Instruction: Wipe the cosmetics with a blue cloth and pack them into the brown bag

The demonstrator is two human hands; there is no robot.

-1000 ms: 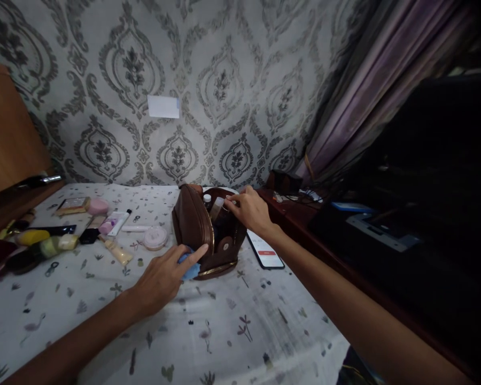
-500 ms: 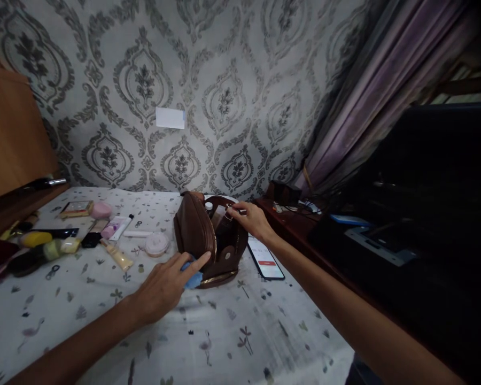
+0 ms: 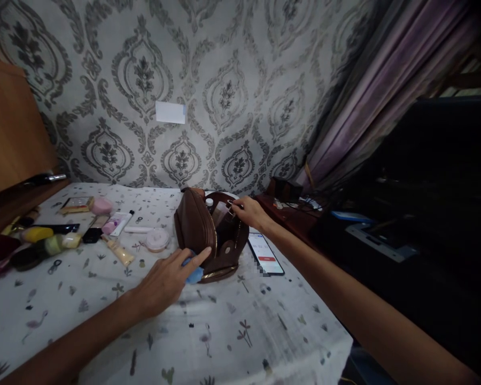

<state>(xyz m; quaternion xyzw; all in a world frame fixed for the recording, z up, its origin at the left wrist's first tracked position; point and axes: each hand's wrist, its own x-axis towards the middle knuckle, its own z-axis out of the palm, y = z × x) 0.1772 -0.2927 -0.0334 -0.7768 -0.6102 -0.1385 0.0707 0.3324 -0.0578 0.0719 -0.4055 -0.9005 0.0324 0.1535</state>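
Note:
A brown leather pouch (image 3: 196, 227) stands open on the patterned tablecloth (image 3: 208, 331), with a small white-capped bottle (image 3: 209, 203) and other items inside. My left hand (image 3: 166, 280) rests at the pouch's near side, fingers stretched out and lying on a blue object (image 3: 193, 274) at its base. My right hand (image 3: 250, 213) is at the pouch's far rim, fingers pinched on a small thing at the opening that I cannot make out.
A phone (image 3: 265, 254) with a lit screen lies right of the pouch. Several cosmetics lie to the left: a round compact (image 3: 157, 239), a cream tube (image 3: 120, 252), a pink tube (image 3: 118, 223), a yellow bottle (image 3: 36, 234). A dark wooden ledge (image 3: 296, 219) borders the right.
My right hand has drawn in to the pouch's rim and closed its fingers there. My left hand has stayed on the blue object. The view shifted slightly.

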